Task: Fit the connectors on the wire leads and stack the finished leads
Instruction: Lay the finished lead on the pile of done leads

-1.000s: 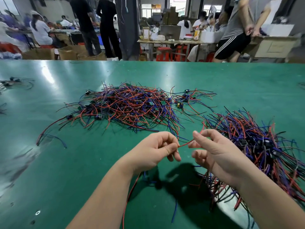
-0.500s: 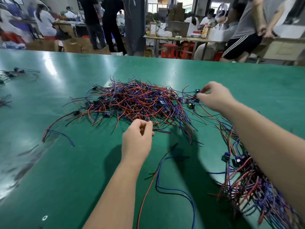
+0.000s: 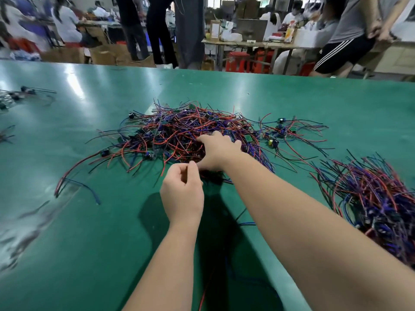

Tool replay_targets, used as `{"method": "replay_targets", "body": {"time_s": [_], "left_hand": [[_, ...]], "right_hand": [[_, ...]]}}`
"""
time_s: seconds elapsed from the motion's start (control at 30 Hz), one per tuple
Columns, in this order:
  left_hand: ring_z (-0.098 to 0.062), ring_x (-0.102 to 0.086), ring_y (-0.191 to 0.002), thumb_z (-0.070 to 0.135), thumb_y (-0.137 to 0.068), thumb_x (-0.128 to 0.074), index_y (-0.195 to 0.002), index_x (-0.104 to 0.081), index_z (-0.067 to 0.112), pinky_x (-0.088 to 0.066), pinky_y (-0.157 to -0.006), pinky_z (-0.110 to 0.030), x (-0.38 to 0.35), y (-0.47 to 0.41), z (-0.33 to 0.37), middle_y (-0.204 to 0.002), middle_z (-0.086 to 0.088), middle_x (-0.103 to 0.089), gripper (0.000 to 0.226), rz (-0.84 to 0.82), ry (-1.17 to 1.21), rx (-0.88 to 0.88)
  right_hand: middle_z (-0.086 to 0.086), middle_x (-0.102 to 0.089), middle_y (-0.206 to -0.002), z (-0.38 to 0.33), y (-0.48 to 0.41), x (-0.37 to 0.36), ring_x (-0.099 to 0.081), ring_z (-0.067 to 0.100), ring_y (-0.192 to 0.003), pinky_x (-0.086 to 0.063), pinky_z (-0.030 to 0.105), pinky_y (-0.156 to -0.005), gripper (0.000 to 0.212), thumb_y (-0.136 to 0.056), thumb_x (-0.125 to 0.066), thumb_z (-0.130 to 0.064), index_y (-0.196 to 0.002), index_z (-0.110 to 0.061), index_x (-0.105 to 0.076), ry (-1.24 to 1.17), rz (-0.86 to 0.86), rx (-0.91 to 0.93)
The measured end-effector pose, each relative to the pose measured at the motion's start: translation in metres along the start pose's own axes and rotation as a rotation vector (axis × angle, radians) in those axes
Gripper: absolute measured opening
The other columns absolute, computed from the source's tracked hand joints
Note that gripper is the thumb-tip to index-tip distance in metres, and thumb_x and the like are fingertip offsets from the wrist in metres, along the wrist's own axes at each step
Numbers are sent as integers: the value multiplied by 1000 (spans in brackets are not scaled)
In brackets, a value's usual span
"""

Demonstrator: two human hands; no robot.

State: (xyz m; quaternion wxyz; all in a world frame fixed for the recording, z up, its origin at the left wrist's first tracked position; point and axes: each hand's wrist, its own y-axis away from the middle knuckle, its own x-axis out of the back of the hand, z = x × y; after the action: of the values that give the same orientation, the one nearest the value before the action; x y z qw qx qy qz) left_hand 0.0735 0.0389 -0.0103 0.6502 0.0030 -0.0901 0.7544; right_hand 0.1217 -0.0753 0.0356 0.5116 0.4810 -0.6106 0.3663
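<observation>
Left hand: Your left hand (image 3: 182, 194) hovered low in the middle of the frame, just below the near edge of the big heap. Its fingers were curled, with the thumb tip against the forefinger. Whether a wire sat in that pinch could not be told.

Right hand: Your right hand (image 3: 219, 150) reached up and across, above the left hand, and lay on the near side of the heap. It was released: fingers splayed, tips down among the wires, thumb stretched out toward the left hand.

Wire leads: The big heap of leads (image 3: 179, 131) lay in the centre of the frame, a tangle of red, blue and purple wires with small dark parts among them. Long strands trailed off to the lower left.

Small cluster: A few leads with small parts (image 3: 279, 131) lay just right of the heap, near your right hand.

Second pile: Another pile of leads (image 3: 377, 198) lay at the right edge of the frame, well apart from both hands, its wires lying roughly the same way.

Loose wires: A red wire (image 3: 203, 297) and a blue wire (image 3: 247, 224) showed between your forearms, in their shadow.

Table: The green table (image 3: 89, 221) carried all of it. A few stray parts (image 3: 24, 90) sat at its upper left.

Background: People stood and sat at benches along the top of the frame, beside red stools (image 3: 238, 61).
</observation>
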Motion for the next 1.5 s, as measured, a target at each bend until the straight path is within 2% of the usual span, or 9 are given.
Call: {"method": "replay_targets", "body": {"time_s": [0.27,0.37,0.5,0.83,1.07,1.17,1.3,1.37,1.5], "left_hand": [[-21,-59,-66,32,-90,-57,-68,-57,21,-44,-63,-32,-1,0,0,-65,1,-64,24,47,3,-37],[-20,-59,-66,31,-89,-58,-69,-58,20,-43,-61,-31,0,1,1,-65,2,-64,23,56,-7,-85],[-12,-57,-63,31,-90,-59,-70,-58,23,-39,-57,-25,2,4,3,-63,7,-61,22,80,-39,-166],[-11,-53,-61,38,-86,-53,-74,-57,23,-34,-57,-22,4,21,11,-63,11,-58,20,35,-123,-384],[-8,-53,-60,32,-92,-49,-77,-56,17,-36,-54,-13,13,23,14,-63,6,-57,23,61,-47,-452],[-6,-52,-59,31,-92,-49,-75,-55,17,-35,-53,-11,13,26,16,-59,8,-54,22,40,-40,-469],[-5,-50,-53,33,-92,-46,-68,-51,23,-35,-48,-14,13,29,16,-53,7,-50,26,-49,-49,-509],[-11,-53,-50,38,-93,-43,-68,-56,21,-43,-51,-30,12,31,17,-54,2,-57,33,-136,-16,-429],[-17,-57,-48,49,-96,-43,-84,-70,14,-46,-48,-26,13,39,27,-69,-7,-69,46,-453,347,-82]], "right_hand": [[11,-40,-127,-15,18,-18,-38,39,-120,-33,52,-99,27,-94,-50,-32,-120,-30,-59,-88,4,70],[12,-46,-117,-13,30,-15,-52,36,-107,-45,40,-87,23,-94,-50,-24,-111,-21,-65,-73,35,177],[8,-53,-110,-5,49,-12,-56,31,-100,-38,29,-71,21,-91,-56,-22,-108,-17,-69,-4,67,299],[14,-66,-89,13,92,-8,-60,30,-80,-45,31,-68,14,-82,-60,-15,-89,-5,-68,-171,23,381],[-4,-63,-67,27,85,49,-49,8,-56,-35,20,-48,14,-89,-65,-29,-90,-18,-74,-465,303,160],[-8,-62,-61,30,90,80,-50,-3,-47,-37,12,-44,8,-85,-70,-24,-81,-18,-71,-847,376,46],[2,-70,-76,28,103,112,-68,18,-68,-58,34,-59,7,-85,-70,-14,-82,-13,-64,-1338,255,-34],[2,-69,-73,27,111,122,-70,18,-66,-59,37,-61,6,-87,-67,-12,-83,-11,-62,-1435,244,7],[1,-71,-77,28,126,128,-71,21,-73,-56,35,-57,7,-91,-62,-16,-87,-11,-64,-1579,255,92]]}}
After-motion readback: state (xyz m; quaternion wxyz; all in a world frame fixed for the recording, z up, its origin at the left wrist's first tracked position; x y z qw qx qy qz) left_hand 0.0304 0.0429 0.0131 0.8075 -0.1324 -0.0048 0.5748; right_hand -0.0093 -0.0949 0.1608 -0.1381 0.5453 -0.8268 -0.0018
